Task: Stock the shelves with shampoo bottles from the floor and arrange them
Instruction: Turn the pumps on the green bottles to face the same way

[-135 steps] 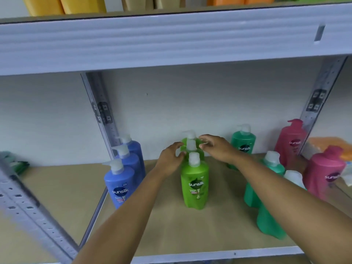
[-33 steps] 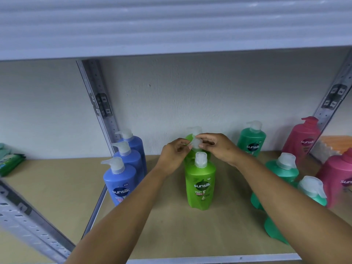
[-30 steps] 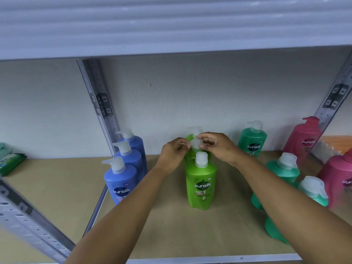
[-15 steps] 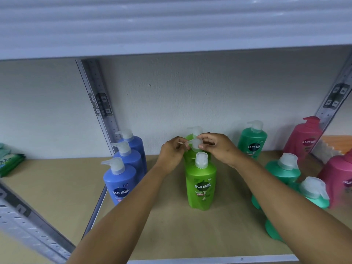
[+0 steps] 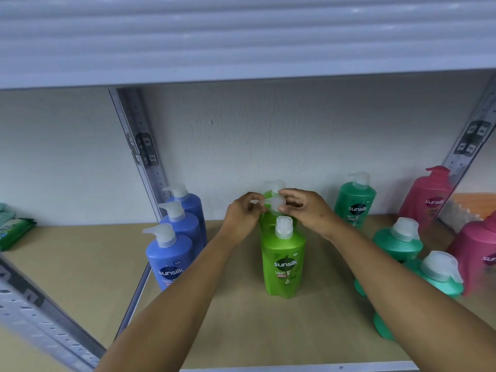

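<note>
Head view: tan matte shelf board [image 5: 80,277], flat fibreboard look, pale metal strip along its front edge; rough white wall behind; ribbed grey-white underside of upper shelf [image 5: 241,36] across top; perforated grey metal uprights at back left [image 5: 139,146] and back right. Middle of board, a row of lime green bottles running front to back: front green bottle [image 5: 284,261], glossy plastic, rounded shoulders, waisted body, dark "sunsilk" label, translucent white pump cap, upright toward the front edge. Behind it middle green bottle [image 5: 268,221], mostly hidden, its translucent pump head [image 5: 275,204] between both hands. Left hand [image 5: 241,218] fingers curled, pinching the pump spout tip; right hand [image 5: 308,210] fingers and thumb curled round the pump collar. Rear green bottle [image 5: 269,187] near the back wall, only cap and shoulder visible. Left of the row, three blue bottles [image 5: 169,256] in a line front to back beside the left upright, same shape, frosted pumps. Right of the row, teal bottles [image 5: 355,202], one at the back and others nearer the front edge, partly behind the right forearm. Pink bottles [image 5: 429,200] at right end, pink caps. Green soft packet [image 5: 13,232] at left edge, blurred.
</note>
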`<state>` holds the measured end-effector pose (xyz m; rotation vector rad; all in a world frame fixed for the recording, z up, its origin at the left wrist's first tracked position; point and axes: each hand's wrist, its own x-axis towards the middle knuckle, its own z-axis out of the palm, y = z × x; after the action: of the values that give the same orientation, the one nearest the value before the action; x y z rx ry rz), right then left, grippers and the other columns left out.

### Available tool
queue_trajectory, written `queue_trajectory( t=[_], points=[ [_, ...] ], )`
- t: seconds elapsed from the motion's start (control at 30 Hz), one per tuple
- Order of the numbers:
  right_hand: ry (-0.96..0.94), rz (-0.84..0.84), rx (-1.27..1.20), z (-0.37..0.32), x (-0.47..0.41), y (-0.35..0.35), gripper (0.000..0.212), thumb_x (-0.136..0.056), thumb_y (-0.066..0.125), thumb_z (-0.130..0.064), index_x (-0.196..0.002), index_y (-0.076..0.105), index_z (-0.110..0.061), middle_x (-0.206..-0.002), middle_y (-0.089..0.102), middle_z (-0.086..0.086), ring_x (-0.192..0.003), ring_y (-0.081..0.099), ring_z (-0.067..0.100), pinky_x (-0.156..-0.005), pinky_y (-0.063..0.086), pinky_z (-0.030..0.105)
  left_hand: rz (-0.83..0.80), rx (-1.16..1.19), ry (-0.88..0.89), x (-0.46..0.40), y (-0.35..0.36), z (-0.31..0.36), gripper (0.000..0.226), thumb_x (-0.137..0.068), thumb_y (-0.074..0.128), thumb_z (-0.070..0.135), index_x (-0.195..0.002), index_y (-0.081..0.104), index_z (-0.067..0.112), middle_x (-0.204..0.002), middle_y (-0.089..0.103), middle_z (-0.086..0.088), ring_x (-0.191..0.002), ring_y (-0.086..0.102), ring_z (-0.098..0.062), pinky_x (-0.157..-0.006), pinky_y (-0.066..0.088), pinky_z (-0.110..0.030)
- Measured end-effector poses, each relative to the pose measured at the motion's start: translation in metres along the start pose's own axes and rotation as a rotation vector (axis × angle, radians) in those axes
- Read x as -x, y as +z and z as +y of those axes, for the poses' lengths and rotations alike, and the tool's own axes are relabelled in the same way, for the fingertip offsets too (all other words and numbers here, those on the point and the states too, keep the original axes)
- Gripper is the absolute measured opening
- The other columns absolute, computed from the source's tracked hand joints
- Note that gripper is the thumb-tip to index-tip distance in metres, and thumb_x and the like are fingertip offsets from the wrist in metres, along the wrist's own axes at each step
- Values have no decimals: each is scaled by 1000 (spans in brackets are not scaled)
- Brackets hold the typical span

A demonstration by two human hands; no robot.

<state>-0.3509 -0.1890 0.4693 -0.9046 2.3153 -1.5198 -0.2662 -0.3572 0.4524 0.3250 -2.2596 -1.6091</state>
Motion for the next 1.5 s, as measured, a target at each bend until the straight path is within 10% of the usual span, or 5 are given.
queue_trajectory(
  t=[1.13,1.33,1.5],
  points=[
    [8,25,-6,-4,4,2,39,-83,72,-16,-121,64,-16,-117,67,0,-108,61,8,-100,45,27,24,-100,31,-1,3,1,19,-94,53,18,-87,63,31,-84,72,4,-87,67,-20,-85,54,-45],
    [16,-8,-99,-7,19,0,44,-91,62,-16,-134,53,-18,-125,61,-2,-117,56,7,-104,42,26,46,-78,76,29,10,8,31,-95,53,15,-126,50,18,-105,60,10,-96,58,-5,-76,42,-3],
    [-28,-4,-92,-5,45,-2,33,-95,57,-16,-127,59,-24,-123,63,-7,-114,54,-4,-98,42,14,25,-77,151,57,13,1,28,-93,57,18,-121,53,24,-108,59,20,-102,54,13,-89,44,-12]
  ],
)
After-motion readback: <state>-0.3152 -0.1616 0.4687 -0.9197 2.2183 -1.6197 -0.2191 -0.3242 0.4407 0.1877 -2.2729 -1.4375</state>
